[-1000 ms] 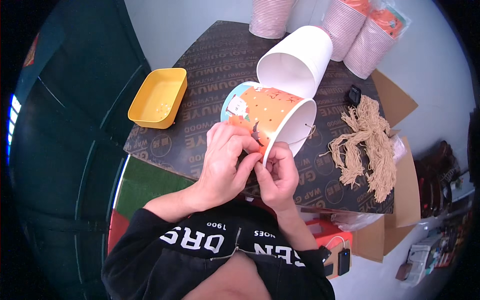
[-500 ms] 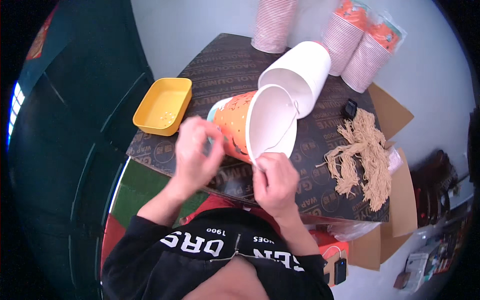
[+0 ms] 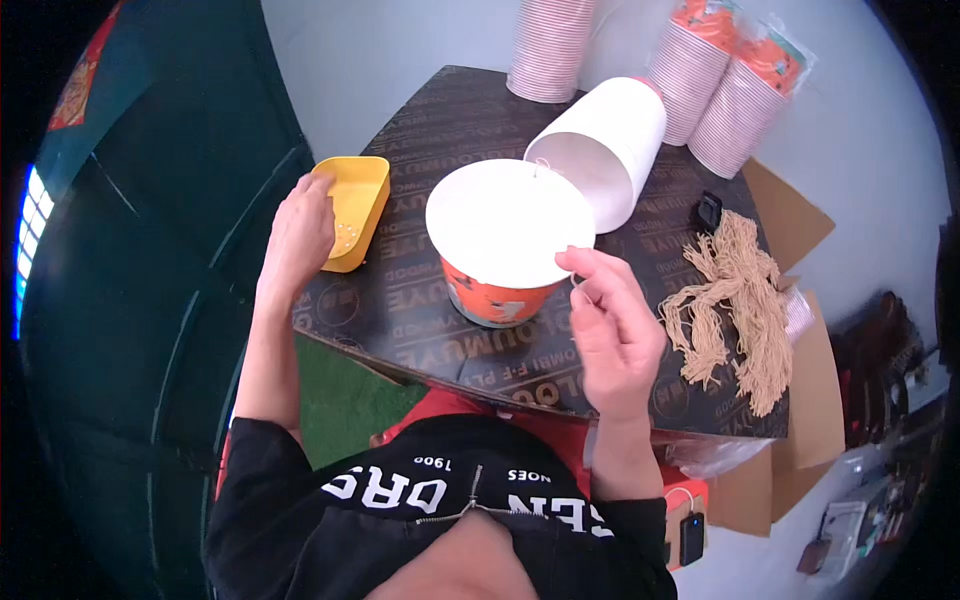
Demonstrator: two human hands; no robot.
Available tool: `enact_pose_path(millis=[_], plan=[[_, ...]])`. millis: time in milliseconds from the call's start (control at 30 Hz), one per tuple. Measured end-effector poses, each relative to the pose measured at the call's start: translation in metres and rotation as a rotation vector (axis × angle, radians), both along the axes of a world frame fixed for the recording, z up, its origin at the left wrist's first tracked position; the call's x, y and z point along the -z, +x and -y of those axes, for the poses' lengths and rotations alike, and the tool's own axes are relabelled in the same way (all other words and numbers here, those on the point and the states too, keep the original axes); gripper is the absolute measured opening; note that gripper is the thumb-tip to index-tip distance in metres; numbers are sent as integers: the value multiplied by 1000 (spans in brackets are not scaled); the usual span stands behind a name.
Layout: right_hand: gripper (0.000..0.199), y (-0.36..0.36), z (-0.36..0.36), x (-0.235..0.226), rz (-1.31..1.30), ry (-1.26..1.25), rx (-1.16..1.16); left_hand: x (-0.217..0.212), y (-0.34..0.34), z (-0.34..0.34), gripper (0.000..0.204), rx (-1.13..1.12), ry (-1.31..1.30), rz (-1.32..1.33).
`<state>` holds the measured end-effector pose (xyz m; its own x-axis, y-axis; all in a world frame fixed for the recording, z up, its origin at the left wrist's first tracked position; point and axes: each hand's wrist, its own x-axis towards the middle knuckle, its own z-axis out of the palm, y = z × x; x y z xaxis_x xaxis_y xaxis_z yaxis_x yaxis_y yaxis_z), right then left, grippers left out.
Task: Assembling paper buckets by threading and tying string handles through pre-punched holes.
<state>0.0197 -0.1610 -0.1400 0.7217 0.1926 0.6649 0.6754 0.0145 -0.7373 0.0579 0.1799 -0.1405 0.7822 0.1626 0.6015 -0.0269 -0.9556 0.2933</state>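
An orange printed paper bucket [image 3: 505,302] with a white inside stands upright on the dark table in front of me. A thin string shows at its far rim and again at its near right rim. There my right hand [image 3: 620,335] has its index finger against the rim, and the string [image 3: 577,284] runs between finger and thumb. My left hand [image 3: 303,225] reaches over the left side of a yellow tray [image 3: 375,205]. Its fingers are bunched and slightly blurred, so anything in them is hidden. Several small white pieces [image 3: 347,238] lie in the tray.
A white paper bucket [image 3: 617,130] lies on its side behind the orange one. Stacked buckets [image 3: 550,60] and two wrapped stacks [image 3: 738,118] stand along the back. To the right are bundled beige cords [image 3: 745,300], a small black object [image 3: 709,211] and open cardboard [image 3: 815,385].
The orange bucket has gone from tilted toward the right to upright. My left hand has moved left to the yellow tray. My right hand has shifted right and up along with the rim.
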Motion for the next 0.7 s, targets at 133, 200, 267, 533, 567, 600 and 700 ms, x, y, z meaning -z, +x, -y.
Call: enact_pose_path(millis=[133,200,267,533,567,600,700], plan=[[56,0,4,5,-277,459,-322,-33,-23,46,50,478,70,71],[59,2,7,8,-375,660,-477,-44,-25,62,56,693,128,-25],[58,2,7,11,-386,741,-561,-44,-27,77,56,731,238,-126],[52,-2,14,19,-384,1048,-734,-17,-28,130,30,669,280,-74],[51,-1,15,19,-376,1088,-740,-18,-31,143,35,666,250,-16],[51,-1,15,18,-369,1129,-746,-19,-34,156,48,705,258,155],[51,2,20,22,-357,1179,-719,-11,-43,171,43,848,127,393]])
